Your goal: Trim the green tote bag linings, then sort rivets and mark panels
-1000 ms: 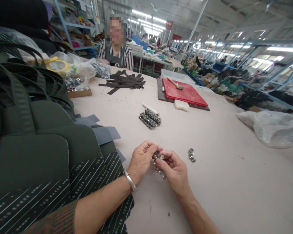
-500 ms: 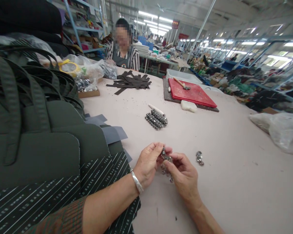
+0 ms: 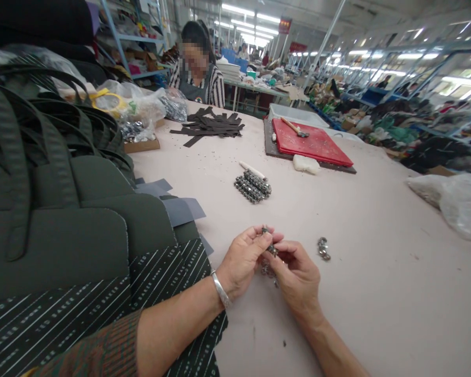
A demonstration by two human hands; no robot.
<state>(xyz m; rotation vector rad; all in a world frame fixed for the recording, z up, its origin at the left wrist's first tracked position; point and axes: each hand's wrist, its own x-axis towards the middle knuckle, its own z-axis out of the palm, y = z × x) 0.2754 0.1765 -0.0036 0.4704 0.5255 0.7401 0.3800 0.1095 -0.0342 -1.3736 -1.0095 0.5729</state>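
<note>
Between thumb and fingers, my left hand [image 3: 243,262] pinches a short row of small shiny metal pieces [image 3: 272,250]; a silver bangle is on that wrist. My right hand [image 3: 298,277] meets it from the right, thumb and fingers closed on the lower end of the same pieces. More metal bits show below the fingers, partly hidden, and their exact kind is too small to tell. Beyond my hands lies a neat pile of similar metal pieces [image 3: 253,186], with a white pen-like stick [image 3: 253,170] behind it. A small loose group of metal pieces [image 3: 323,249] rests right of my right hand.
Dark green bag panels with straps [image 3: 90,230] are stacked at left. Farther back lie dark strips [image 3: 214,125], a box with bagged metal parts [image 3: 143,144], and a red board [image 3: 314,141] bearing a hammer [image 3: 295,127]. A person [image 3: 198,78] sits across the table [image 3: 377,293].
My fingers have shifted on the metal pieces, and my left thumb now covers more of them. The view has tilted slightly; things on the table have stayed put.
</note>
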